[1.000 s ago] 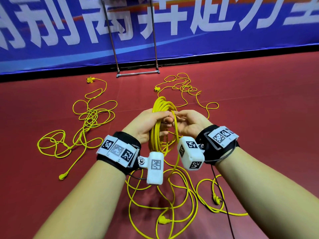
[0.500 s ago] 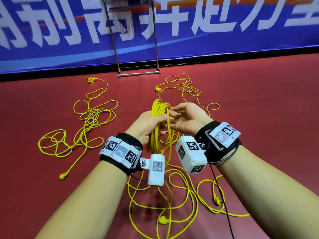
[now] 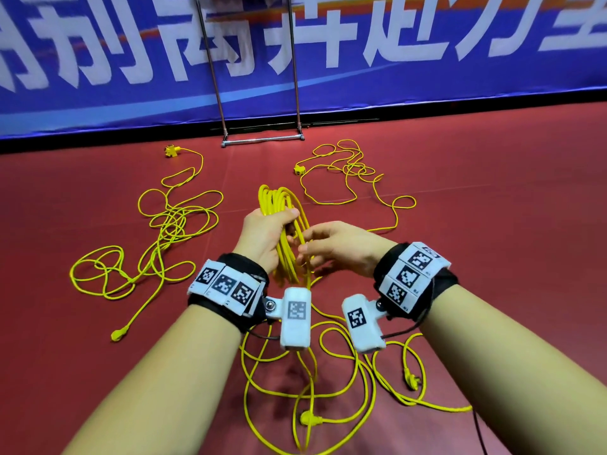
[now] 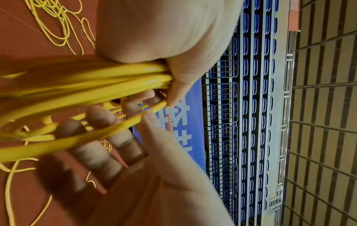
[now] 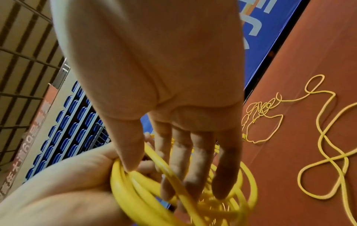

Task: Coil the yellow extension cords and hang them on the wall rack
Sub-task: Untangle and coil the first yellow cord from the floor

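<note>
My left hand (image 3: 267, 229) grips a bundle of coiled yellow cord (image 3: 277, 200), held upright at chest height; its loops hang down behind the wrist cameras. My right hand (image 3: 328, 247), just right of the coil, pinches a single strand (image 3: 303, 234) of the same cord between thumb and fingers. In the left wrist view the coil (image 4: 86, 78) runs under my palm and the strand (image 4: 81, 137) crosses the right hand's fingers (image 4: 100, 146). In the right wrist view the right hand (image 5: 164, 76) reaches into the coil (image 5: 133, 183). The metal rack (image 3: 262, 139) stands against the wall ahead.
Slack from the held cord lies in loops (image 3: 328, 382) on the red floor below my wrists, with a plug (image 3: 310, 420). Another tangled cord (image 3: 170, 231) lies to the left and a third (image 3: 345, 172) at the back right. A blue banner (image 3: 427, 60) lines the wall.
The coil and left hand have shifted slightly left. The right hand has drawn back from the top of the coil toward me, still holding a strand.
</note>
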`<state>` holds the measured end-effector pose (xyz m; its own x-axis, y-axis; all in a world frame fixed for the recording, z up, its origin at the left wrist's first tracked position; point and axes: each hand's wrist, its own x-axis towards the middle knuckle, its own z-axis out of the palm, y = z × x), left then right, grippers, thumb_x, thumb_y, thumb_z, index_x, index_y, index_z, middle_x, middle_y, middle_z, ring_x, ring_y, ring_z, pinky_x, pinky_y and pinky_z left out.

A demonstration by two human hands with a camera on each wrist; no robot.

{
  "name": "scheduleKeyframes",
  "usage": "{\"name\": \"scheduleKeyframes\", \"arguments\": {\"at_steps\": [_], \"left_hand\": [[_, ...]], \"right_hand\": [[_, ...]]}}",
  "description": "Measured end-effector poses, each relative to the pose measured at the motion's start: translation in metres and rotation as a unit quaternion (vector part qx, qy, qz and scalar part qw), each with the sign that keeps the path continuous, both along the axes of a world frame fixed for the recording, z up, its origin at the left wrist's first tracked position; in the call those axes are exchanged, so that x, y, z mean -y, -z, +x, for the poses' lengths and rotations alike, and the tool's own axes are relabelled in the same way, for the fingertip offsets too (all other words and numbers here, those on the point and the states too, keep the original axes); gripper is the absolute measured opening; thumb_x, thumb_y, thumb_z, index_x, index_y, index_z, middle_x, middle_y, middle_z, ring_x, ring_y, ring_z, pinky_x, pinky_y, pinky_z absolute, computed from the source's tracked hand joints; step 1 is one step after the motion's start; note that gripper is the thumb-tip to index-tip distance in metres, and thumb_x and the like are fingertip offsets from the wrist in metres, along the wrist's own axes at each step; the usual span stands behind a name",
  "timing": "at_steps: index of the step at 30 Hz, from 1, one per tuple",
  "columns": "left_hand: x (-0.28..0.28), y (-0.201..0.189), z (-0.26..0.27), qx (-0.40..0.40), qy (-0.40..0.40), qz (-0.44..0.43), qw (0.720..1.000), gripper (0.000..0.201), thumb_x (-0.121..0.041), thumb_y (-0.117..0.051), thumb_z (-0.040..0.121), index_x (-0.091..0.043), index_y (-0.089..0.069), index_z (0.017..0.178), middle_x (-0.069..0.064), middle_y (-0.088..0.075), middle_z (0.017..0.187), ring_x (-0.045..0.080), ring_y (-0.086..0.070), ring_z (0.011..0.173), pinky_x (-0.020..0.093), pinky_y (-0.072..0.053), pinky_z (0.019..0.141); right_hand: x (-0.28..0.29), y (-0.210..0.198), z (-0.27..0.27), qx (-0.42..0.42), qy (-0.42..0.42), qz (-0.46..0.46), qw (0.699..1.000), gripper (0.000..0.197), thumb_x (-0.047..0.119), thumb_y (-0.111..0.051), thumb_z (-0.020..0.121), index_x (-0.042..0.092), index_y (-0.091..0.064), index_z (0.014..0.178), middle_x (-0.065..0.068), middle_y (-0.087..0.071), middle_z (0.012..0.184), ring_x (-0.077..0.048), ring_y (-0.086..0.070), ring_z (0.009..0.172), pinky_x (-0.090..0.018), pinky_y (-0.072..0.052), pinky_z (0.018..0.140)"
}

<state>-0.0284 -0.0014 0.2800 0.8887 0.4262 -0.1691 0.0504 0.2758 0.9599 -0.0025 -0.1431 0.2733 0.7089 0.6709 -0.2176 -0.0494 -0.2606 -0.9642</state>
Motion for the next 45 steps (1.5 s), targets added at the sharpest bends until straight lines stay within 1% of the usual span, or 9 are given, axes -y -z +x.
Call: {"name": "scheduleKeyframes", "arguments": {"at_steps": [3, 6, 10, 19, 26, 36, 39, 42, 45], "left_hand": [[-0.006, -0.001, 0.001, -0.004, 0.005, -0.007, 1.0, 0.009, -0.004, -0.065, 0.089, -0.008, -0.06, 0.083, 0.01, -0.051, 0.058, 0.016, -0.047, 0.034, 0.023, -0.042, 0.039], [-0.015, -0.004, 0.003, -0.022, 0.036, -0.045, 0.998, 0.005, -0.012, -0.063, 0.091, -0.007, -0.064, 0.091, 0.01, -0.06, 0.065, 0.021, -0.057, 0.045, 0.029, -0.044, 0.054], [-0.021, -0.004, 0.003, -0.016, 0.037, -0.065, 0.997, 0.009, -0.016, -0.057, 0.096, -0.014, -0.061, 0.089, 0.002, -0.071, 0.078, 0.011, -0.059, 0.047, 0.018, -0.039, 0.043], [-0.02, -0.001, 0.002, -0.011, 0.061, -0.119, 0.991, 0.024, -0.026, -0.055, 0.099, -0.016, -0.051, 0.077, -0.006, -0.041, 0.055, 0.009, -0.034, 0.036, 0.017, -0.033, 0.04], [-0.011, 0.001, -0.002, -0.024, 0.11, -0.075, 0.991, 0.033, -0.043, -0.053, 0.097, -0.014, -0.054, 0.081, -0.005, -0.038, 0.055, 0.01, -0.03, 0.035, 0.018, -0.028, 0.039], [0.004, 0.002, -0.001, -0.013, 0.162, -0.071, 0.984, 0.044, -0.05, -0.042, 0.099, -0.016, -0.054, 0.074, -0.003, -0.042, 0.058, 0.011, -0.034, 0.037, 0.022, -0.027, 0.043], [0.009, 0.004, -0.003, -0.008, 0.133, -0.057, 0.989, 0.033, -0.042, -0.051, 0.098, -0.017, -0.056, 0.077, -0.001, -0.041, 0.059, 0.012, -0.036, 0.039, 0.023, -0.029, 0.045], [0.016, 0.004, -0.006, 0.012, 0.109, -0.055, 0.992, 0.026, -0.026, -0.054, 0.099, -0.013, -0.055, 0.077, 0.001, -0.043, 0.056, 0.01, -0.042, 0.037, 0.019, -0.036, 0.04], [0.019, 0.003, -0.007, 0.029, 0.102, -0.072, 0.992, 0.017, -0.019, -0.053, 0.101, -0.01, -0.058, 0.088, -0.002, -0.045, 0.046, 0.01, -0.043, 0.038, 0.02, -0.04, 0.038]], "right_hand": [[-0.003, 0.003, -0.005, 0.011, -0.005, 0.024, 1.0, 0.011, 0.0, -0.055, 0.095, 0.004, -0.06, 0.103, -0.01, -0.06, 0.074, -0.02, -0.056, 0.064, -0.029, -0.053, 0.061], [0.0, -0.004, -0.003, 0.0, 0.025, 0.053, 0.998, 0.013, 0.001, -0.051, 0.098, 0.007, -0.062, 0.101, -0.006, -0.057, 0.068, -0.02, -0.061, 0.062, -0.03, -0.057, 0.06], [0.003, -0.007, 0.006, 0.001, 0.116, 0.091, 0.989, 0.018, 0.01, -0.046, 0.102, 0.012, -0.063, 0.11, -0.002, -0.052, 0.064, -0.015, -0.058, 0.053, -0.028, -0.053, 0.055], [0.005, -0.013, 0.021, -0.017, 0.258, 0.194, 0.946, 0.018, 0.011, -0.042, 0.103, 0.013, -0.06, 0.104, 0.0, -0.047, 0.061, -0.009, -0.043, 0.042, -0.016, -0.033, 0.044], [0.0, -0.016, 0.014, 0.024, 0.246, 0.184, 0.951, 0.012, 0.009, -0.048, 0.101, 0.013, -0.05, 0.111, -0.003, -0.061, 0.066, -0.013, -0.044, 0.041, -0.017, -0.028, 0.041], [-0.011, -0.017, -0.002, 0.065, 0.199, 0.127, 0.97, 0.024, -0.002, -0.047, 0.094, 0.005, -0.063, 0.11, -0.002, -0.06, 0.07, -0.011, -0.043, 0.047, -0.018, -0.031, 0.04], [-0.015, -0.022, -0.006, 0.044, 0.177, 0.106, 0.978, 0.041, -0.008, -0.036, 0.082, 0.006, -0.067, 0.104, -0.007, -0.056, 0.069, -0.017, -0.049, 0.053, -0.021, -0.036, 0.044], [-0.019, -0.023, -0.01, 0.05, 0.16, 0.092, 0.982, 0.035, -0.012, -0.034, 0.079, -0.009, -0.062, 0.099, -0.014, -0.049, 0.069, -0.021, -0.051, 0.053, -0.023, -0.039, 0.045], [-0.021, -0.022, -0.011, 0.048, 0.168, 0.106, 0.979, 0.026, -0.013, -0.041, 0.083, -0.001, -0.062, 0.093, -0.013, -0.051, 0.066, -0.022, -0.05, 0.057, -0.027, -0.042, 0.046]]}}
